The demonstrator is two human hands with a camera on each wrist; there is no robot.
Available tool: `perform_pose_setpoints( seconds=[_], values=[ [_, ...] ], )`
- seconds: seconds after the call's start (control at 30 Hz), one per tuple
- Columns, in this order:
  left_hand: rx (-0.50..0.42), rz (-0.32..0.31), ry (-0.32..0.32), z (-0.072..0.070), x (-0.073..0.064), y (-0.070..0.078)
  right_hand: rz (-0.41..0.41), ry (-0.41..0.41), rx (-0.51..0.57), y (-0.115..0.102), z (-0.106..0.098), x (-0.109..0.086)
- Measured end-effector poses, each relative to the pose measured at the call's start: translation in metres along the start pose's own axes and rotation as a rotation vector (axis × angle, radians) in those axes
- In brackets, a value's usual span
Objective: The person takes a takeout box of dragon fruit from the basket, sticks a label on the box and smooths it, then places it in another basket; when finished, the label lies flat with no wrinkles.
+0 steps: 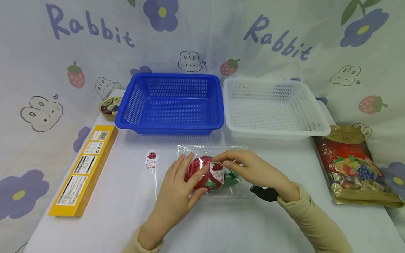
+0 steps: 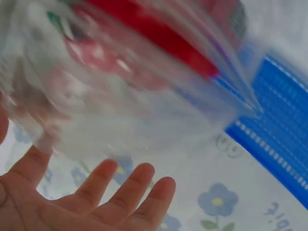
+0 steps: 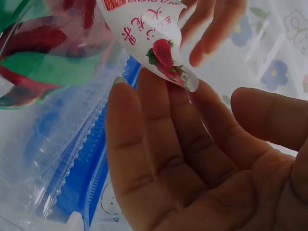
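Observation:
A clear plastic clamshell box (image 1: 218, 198) with a red and green dragon fruit (image 1: 196, 169) inside lies in front of me. A white sticker (image 1: 218, 174) with a dragon fruit picture and red writing is over its lid. At the sticker's upper edge are the fingers of my right hand (image 1: 256, 170). The right wrist view shows the sticker (image 3: 163, 57) bent at its edge against a fingertip, the thumb standing apart. My left hand (image 1: 177, 188) rests at the box's left side with fingers spread; in the left wrist view they are extended beside the blurred plastic (image 2: 115, 130).
Another sticker (image 1: 151, 160) lies on a clear sheet left of the box. Behind stand a blue basket (image 1: 171, 126) and a white basket (image 1: 278, 133). A yellow carton (image 1: 83, 172) and a round tin (image 1: 110, 107) are at left, a red candy bag (image 1: 354, 165) at right.

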State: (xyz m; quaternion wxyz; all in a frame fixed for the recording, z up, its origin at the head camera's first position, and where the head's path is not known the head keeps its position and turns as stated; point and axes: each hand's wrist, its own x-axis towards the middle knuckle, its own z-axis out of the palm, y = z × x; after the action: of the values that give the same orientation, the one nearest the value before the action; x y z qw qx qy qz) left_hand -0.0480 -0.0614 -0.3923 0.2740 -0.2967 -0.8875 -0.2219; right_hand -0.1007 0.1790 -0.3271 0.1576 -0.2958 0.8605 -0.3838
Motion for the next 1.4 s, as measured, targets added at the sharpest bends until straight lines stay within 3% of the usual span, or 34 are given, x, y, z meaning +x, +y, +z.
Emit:
perform_pose_setpoints(
  seconds=[0.27,0.4,0.77,1.07,1.4],
  values=[
    [0.087,0.036,-0.148,0.015,-0.009,0.025,0.027,-0.038,-0.026,0.0,0.001,0.006],
    [0.14,0.054,-0.179,0.022,-0.009,0.03,0.015,-0.037,-0.048,0.001,0.0,0.01],
    [0.204,0.054,-0.134,0.033,-0.008,0.033,0.039,-0.039,-0.064,0.001,0.001,0.014],
    [0.251,0.036,-0.127,0.033,-0.008,0.033,0.032,-0.022,-0.097,0.003,0.0,0.015],
    [0.232,-0.068,-0.184,0.02,-0.019,0.029,0.061,-0.028,-0.075,0.004,0.0,0.014]
  ],
)
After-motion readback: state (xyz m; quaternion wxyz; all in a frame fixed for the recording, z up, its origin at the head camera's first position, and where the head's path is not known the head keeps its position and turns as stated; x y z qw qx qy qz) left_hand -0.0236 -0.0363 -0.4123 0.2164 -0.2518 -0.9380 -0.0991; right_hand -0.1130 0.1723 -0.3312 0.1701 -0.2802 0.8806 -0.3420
